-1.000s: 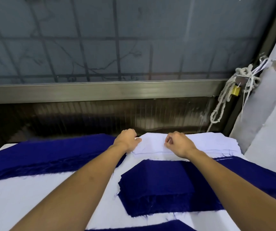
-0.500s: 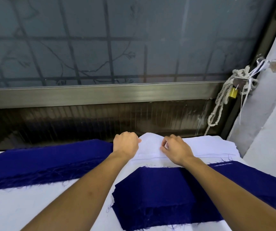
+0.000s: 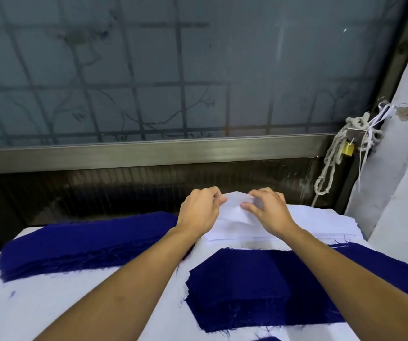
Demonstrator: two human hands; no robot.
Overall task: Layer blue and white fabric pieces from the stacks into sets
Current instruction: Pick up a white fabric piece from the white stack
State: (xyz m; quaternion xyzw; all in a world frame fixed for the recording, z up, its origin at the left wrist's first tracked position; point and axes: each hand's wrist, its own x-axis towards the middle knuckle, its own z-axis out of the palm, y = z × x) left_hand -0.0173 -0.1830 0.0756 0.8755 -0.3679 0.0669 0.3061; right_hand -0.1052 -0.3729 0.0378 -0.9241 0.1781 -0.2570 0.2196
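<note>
1. Hands meet at the far edge of the white fabric stack [image 3: 316, 222], which serves as the landmark here; only the head view is given.
2. The left hand [image 3: 199, 211] pinches the left side of a single white fabric piece [image 3: 235, 207], fingers closed on it above the stack's far left corner.
3. The right hand [image 3: 269, 210] grips the same piece from the right, thumb underneath and fingers curled over its top edge.
4. Half a second ago both fists rested on the flat top of the stack; now the white piece is peeled up between them, its far edge raised into a peak and folded back while its near part still lies on the stack.
5. The hands have drawn closer together since then.
6. Left of the white stack lies a long blue fabric stack [image 3: 82, 244], frayed along its near edge, touching the white stack's left side under the left wrist.
7. Just in front of the white stack sits a layered blue fabric pile [image 3: 247, 286], a smaller piece on top of a wider one that runs rightward under the right forearm.
8. All of these rest on a white table cover [image 3: 50, 303].
9. Behind the white stack stands a frosted window [image 3: 173, 70] with a metal sill, and to the stack's right a knotted rope [image 3: 331, 158] hangs with a brass padlock [image 3: 347, 149].
</note>
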